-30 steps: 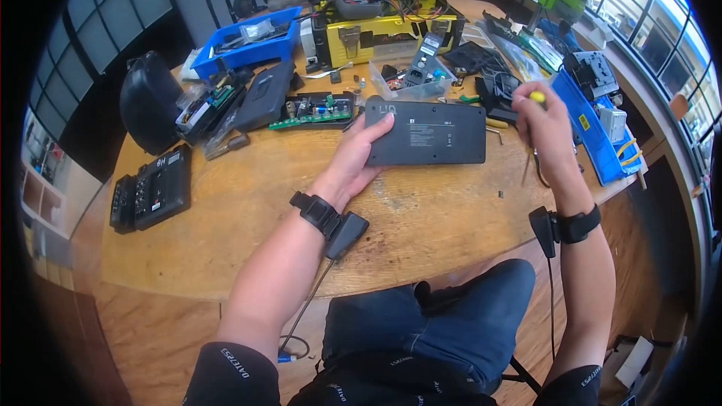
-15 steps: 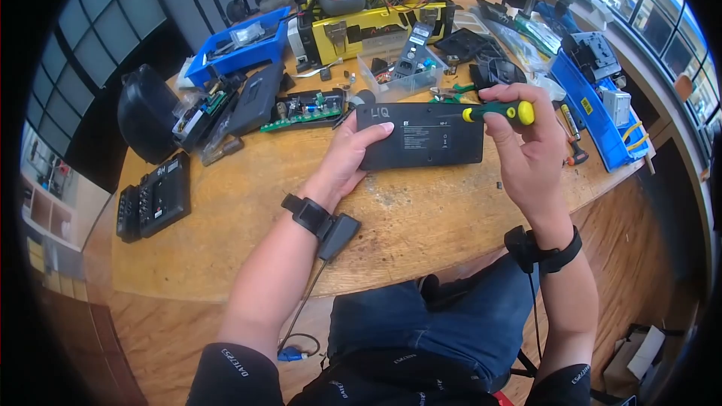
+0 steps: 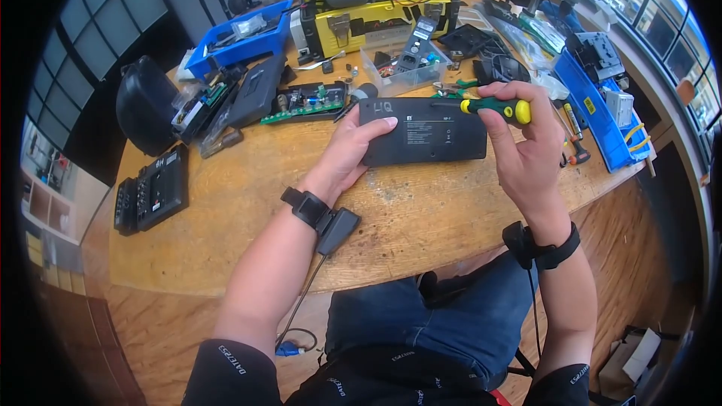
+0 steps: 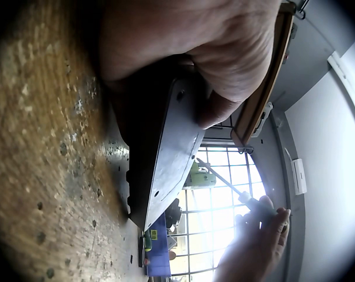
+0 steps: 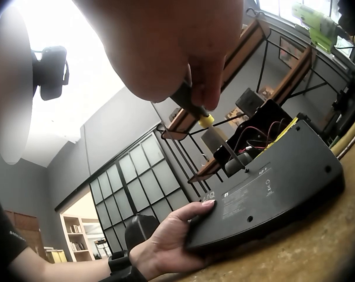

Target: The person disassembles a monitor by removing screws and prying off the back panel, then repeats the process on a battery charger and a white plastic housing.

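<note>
A flat black device (image 3: 425,143) with printed labels is held tilted above the table. The left hand (image 3: 347,149) grips its left end, thumb on the printed face; the left wrist view shows that hand (image 4: 195,41) around the end. Between the fingers and thumb of the right hand (image 3: 530,143) is a green and yellow screwdriver (image 3: 498,108), lying over the device's upper right part. In the right wrist view the screwdriver's shaft (image 5: 227,145) reaches a hole near the device's upper edge. The screw itself is too small to make out.
Behind the device stand a clear parts box (image 3: 406,75), a green circuit board (image 3: 308,109) and a yellow case (image 3: 383,26). Blue bins (image 3: 244,49) stand left and right (image 3: 602,124). Another black device (image 3: 150,192) lies on the wooden table (image 3: 248,240) at left.
From the right side, the right hand has come in over the device with the screwdriver, its shaft now pointing left instead of down. The left hand keeps its grip.
</note>
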Motion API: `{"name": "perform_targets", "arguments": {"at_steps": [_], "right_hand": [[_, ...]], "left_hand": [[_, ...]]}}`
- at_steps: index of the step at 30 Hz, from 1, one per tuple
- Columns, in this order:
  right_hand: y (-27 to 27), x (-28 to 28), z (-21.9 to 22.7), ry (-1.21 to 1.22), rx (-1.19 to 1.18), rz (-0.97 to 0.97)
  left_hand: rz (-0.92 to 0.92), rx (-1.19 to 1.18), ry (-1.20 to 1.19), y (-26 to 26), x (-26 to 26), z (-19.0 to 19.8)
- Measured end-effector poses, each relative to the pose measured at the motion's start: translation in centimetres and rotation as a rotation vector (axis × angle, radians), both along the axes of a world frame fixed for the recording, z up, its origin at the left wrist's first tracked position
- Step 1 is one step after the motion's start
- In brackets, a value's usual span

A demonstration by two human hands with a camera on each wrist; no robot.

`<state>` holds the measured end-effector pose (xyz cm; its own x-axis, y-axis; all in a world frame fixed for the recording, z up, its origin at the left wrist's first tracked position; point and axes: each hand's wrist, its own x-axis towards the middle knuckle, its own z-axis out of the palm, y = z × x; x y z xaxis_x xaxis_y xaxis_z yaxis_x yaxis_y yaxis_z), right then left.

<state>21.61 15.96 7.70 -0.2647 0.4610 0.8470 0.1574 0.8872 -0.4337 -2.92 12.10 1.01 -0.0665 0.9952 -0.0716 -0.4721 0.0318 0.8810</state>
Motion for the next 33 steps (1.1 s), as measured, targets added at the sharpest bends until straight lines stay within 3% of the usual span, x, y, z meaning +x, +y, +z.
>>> {"name": "perform_targets", "arguments": {"at_steps": [7, 10, 16, 18, 22, 24, 31, 33], "right_hand": [[-0.2, -0.1, 0.2, -0.031, -0.019, -0.019], [-0.5, -0.1, 1.4, -0.147, 0.139, -0.009], [-1.2, -0.3, 2.9, -0.239, 0.139, -0.130], [-1.6, -0.4, 3.3, -0.355, 0.041, -0.307], [-1.4, -0.3, 4.0, -0.360, -0.016, -0.223], [-1.3, -0.2, 4.8, -0.475, 0.109, -0.224], [-0.3, -0.2, 5.5, -0.623, 0.056, -0.301], [0.2, 0.0, 5.6, -0.635, 0.293, -0.123]], "left_hand": [[-0.019, -0.013, -0.021, 0.1, -0.2, -0.2], [-0.023, -0.014, -0.019, 0.1, -0.2, -0.1], [-0.026, -0.006, -0.008, 0.1, -0.2, -0.1], [-0.029, -0.005, -0.009, 0.1, -0.2, -0.1], [-0.028, 0.007, -0.011, 0.0, -0.1, 0.0], [-0.030, 0.008, -0.010, 0.0, -0.1, 0.0], [-0.024, -0.020, -0.019, 0.1, -0.1, 0.1], [-0.027, -0.028, -0.013, 0.2, -0.1, -0.1]]}}
